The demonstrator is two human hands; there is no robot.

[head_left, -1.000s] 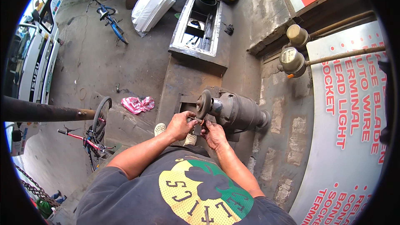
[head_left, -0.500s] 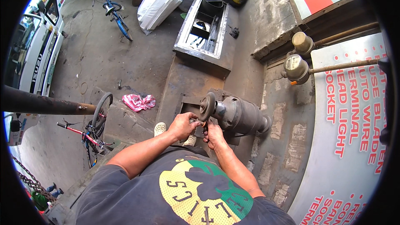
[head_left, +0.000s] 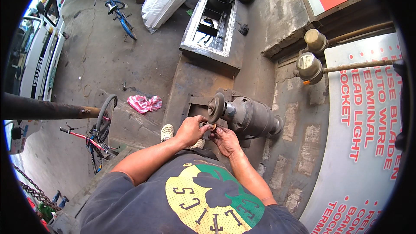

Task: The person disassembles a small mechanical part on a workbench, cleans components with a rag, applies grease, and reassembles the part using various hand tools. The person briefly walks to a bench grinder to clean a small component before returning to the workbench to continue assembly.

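Note:
A bench grinder, with a round wheel [head_left: 216, 106] on a grey motor housing [head_left: 248, 117], sits ahead of me on a dusty metal base. Just below the wheel, my left hand [head_left: 190, 130] pinches a small orange-and-metal piece [head_left: 212, 127], held close to the wheel's lower edge; whether it touches is unclear. My right hand [head_left: 226, 142] grips the same piece from the right, fingers curled. Fingertips partly hide the piece. My sandalled feet show below the grinder's left side.
A truck [head_left: 37, 60], pole [head_left: 60, 108], red bike [head_left: 89, 141] and person's jeaned legs [head_left: 59, 199] are left. Beyond are a blue bike [head_left: 125, 25], pink striped bag [head_left: 144, 104], wrapped boards [head_left: 162, 4] and metal box [head_left: 186, 43]. Right are meters [head_left: 308, 67] and a signboard [head_left: 351, 177].
My right hand's fingers have shifted slightly upward and curled further round the small piece. My left hand stays near the wheel. The scene has shifted slightly with the camera.

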